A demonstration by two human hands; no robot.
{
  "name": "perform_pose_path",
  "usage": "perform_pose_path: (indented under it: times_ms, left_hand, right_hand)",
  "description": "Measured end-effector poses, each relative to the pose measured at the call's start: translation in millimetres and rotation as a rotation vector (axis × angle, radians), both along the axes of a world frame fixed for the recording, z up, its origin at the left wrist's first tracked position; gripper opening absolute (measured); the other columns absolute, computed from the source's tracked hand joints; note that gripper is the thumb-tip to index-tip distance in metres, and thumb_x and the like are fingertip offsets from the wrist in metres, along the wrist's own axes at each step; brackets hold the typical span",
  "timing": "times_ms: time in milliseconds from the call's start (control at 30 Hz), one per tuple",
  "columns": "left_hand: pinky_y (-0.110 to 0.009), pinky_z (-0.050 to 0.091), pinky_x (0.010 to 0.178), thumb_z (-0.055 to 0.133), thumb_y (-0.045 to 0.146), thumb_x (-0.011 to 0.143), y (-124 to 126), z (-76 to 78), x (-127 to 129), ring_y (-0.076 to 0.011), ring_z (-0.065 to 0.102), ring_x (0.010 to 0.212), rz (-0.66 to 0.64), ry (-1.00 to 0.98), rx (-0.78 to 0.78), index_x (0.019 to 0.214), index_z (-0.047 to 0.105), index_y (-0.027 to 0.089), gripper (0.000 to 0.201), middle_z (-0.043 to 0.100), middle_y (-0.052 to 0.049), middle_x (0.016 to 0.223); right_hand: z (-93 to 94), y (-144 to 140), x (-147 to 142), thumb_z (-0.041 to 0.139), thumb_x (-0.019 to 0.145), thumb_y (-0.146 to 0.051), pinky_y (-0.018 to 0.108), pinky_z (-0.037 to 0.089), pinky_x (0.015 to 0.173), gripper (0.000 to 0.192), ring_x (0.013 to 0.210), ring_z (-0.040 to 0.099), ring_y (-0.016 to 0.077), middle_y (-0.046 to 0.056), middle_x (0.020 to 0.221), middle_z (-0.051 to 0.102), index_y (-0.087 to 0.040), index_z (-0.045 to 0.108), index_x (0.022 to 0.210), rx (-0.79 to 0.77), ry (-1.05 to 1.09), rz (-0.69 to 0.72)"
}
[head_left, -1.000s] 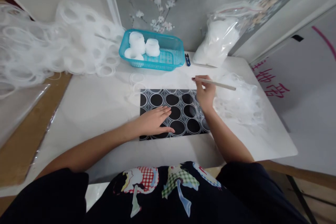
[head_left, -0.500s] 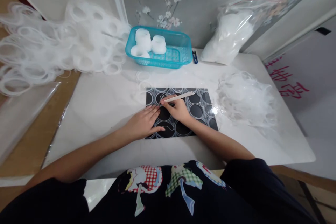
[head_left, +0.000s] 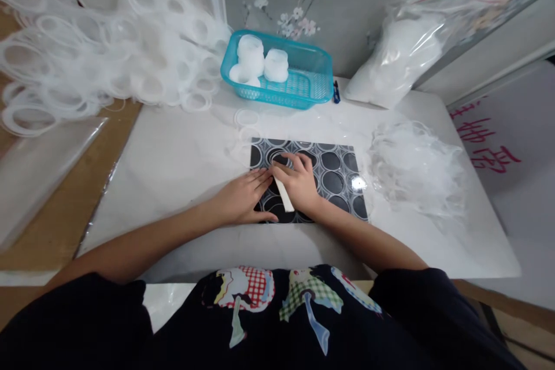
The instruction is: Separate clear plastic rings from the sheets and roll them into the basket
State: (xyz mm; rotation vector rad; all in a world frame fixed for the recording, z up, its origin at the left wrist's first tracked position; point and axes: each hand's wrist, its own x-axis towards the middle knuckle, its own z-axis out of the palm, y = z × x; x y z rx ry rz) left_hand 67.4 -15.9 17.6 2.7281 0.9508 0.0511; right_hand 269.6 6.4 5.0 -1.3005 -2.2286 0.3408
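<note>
A dark sheet (head_left: 332, 181) with pale ring outlines lies flat on the white table. My left hand (head_left: 246, 196) rests palm down over its left part, fingers stretched out and thumb apart. My right hand (head_left: 300, 185) is above the middle of the sheet, gripping a thin flat off-white stick (head_left: 284, 195) whose lower end points toward me. The stick's upper end lies by the left fingertips, partly covered by the right fingers. Thin translucent rings (head_left: 247, 117) lie just beyond the sheet's upper left corner.
At the back stands a blue plastic basket (head_left: 318, 95) holding white rolled pieces. Small blue snips (head_left: 336, 92) lie beside it, near a clear bag (head_left: 396, 63) of white material. Heaps of translucent white rings (head_left: 416, 167) sit at the right, with a larger heap (head_left: 108, 58) at the left.
The stick has swung in my right hand from pointing up and right to pointing down toward me. My left hand stays flat on the sheet. The view has shifted slightly.
</note>
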Motion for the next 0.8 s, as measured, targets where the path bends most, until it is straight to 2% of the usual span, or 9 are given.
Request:
perform_pose_path:
  times_ms: [67, 133, 200, 233, 300, 400, 533, 633, 800]
  left_hand:
    - [-0.042, 0.025, 0.118, 0.032, 0.084, 0.082, 0.7, 0.5, -1.8, -0.0329, 0.033, 0.141, 0.006, -0.002, -0.039, 0.140, 0.042, -0.003, 0.105, 0.036, -0.026, 0.149]
    - [-0.040, 0.022, 0.119, 0.034, 0.084, 0.081, 1.7, 0.3, -3.2, -0.0308, 0.031, 0.143, 0.014, -0.011, -0.070, 0.142, 0.042, 0.000, 0.103, 0.034, -0.023, 0.151]
    - [-0.038, 0.021, 0.119, 0.033, 0.084, 0.082, 2.0, 0.5, -3.9, -0.0284, 0.032, 0.143, 0.013, -0.033, -0.088, 0.143, 0.042, 0.004, 0.101, 0.036, -0.020, 0.152]
    - [-0.037, 0.021, 0.119, 0.031, 0.082, 0.083, 1.6, 0.9, -3.8, -0.0275, 0.032, 0.143, 0.015, -0.045, -0.083, 0.143, 0.042, 0.005, 0.098, 0.037, -0.019, 0.151]
    - [-0.038, 0.022, 0.119, 0.023, 0.078, 0.088, -0.7, 1.8, -2.9, -0.0270, 0.033, 0.142, 0.044, -0.065, -0.043, 0.143, 0.042, 0.005, 0.093, 0.038, -0.019, 0.150]
    - [-0.042, 0.024, 0.118, 0.017, 0.074, 0.091, -7.7, 0.9, -0.8, -0.0302, 0.035, 0.141, 0.138, -0.067, 0.040, 0.140, 0.043, 0.002, 0.091, 0.040, -0.022, 0.148]
    - [-0.045, 0.030, 0.115, 0.017, 0.075, 0.091, -16.5, -6.1, 0.7, -0.0335, 0.042, 0.136, 0.189, -0.047, 0.096, 0.138, 0.045, -0.001, 0.093, 0.047, -0.026, 0.142]
    - [-0.045, 0.031, 0.115, 0.017, 0.075, 0.091, -19.6, -10.3, 1.7, -0.0339, 0.043, 0.136, 0.178, -0.029, 0.114, 0.138, 0.045, 0.000, 0.093, 0.048, -0.026, 0.141]
    - [-0.046, 0.030, 0.115, 0.017, 0.073, 0.092, -22.2, -9.4, 4.3, -0.0375, 0.043, 0.134, 0.164, 0.007, 0.133, 0.134, 0.047, -0.008, 0.096, 0.046, -0.030, 0.140]
  right_hand:
    - [6.5, 28.5, 20.6, 0.055, 0.090, -0.020, 0.058, 0.033, 0.104, 0.016, 0.116, 0.054, 0.0318, 0.006, 0.098, 0.072, -0.029, 0.067, 0.095, 0.069, 0.064, -0.168]
    - [16.5, 62.4, 45.6, 0.046, 0.093, -0.022, 0.058, 0.039, 0.097, 0.021, 0.108, 0.058, 0.0311, 0.008, 0.094, 0.068, -0.024, 0.067, 0.092, 0.196, 0.256, -0.466]
    - [26.8, 86.5, 61.5, 0.035, 0.098, -0.024, 0.054, 0.044, 0.093, 0.030, 0.106, 0.059, 0.0274, 0.009, 0.100, 0.066, -0.022, 0.065, 0.099, 0.243, 0.345, -0.526]
    - [30.7, 91.5, 62.6, 0.038, 0.098, -0.026, 0.051, 0.046, 0.092, 0.028, 0.103, 0.061, 0.0254, 0.008, 0.098, 0.067, -0.021, 0.065, 0.096, 0.247, 0.408, -0.487]
    - [33.5, 87.7, 51.1, 0.047, 0.096, -0.028, 0.045, 0.050, 0.089, 0.021, 0.096, 0.064, 0.0220, 0.006, 0.094, 0.069, -0.022, 0.066, 0.089, 0.175, 0.484, -0.300]
    - [26.3, 65.6, 15.1, 0.056, 0.092, -0.029, 0.040, 0.053, 0.087, 0.016, 0.091, 0.066, 0.0195, 0.004, 0.090, 0.071, -0.023, 0.068, 0.083, -0.060, 0.499, 0.054]
    - [10.9, 54.9, -18.5, 0.061, 0.089, -0.039, 0.037, 0.056, 0.083, 0.019, 0.087, 0.068, 0.0188, 0.004, 0.090, 0.073, -0.023, 0.071, 0.087, -0.370, 0.473, 0.359]
    - [4.3, 62.4, -22.6, 0.062, 0.088, -0.044, 0.036, 0.058, 0.078, 0.025, 0.083, 0.068, 0.0187, 0.004, 0.089, 0.073, -0.022, 0.071, 0.087, -0.502, 0.445, 0.479]
    - [2.2, 66.5, -19.0, 0.062, 0.089, -0.043, 0.035, 0.058, 0.078, 0.024, 0.085, 0.069, 0.0189, 0.005, 0.090, 0.073, -0.021, 0.071, 0.088, -0.519, 0.455, 0.493]
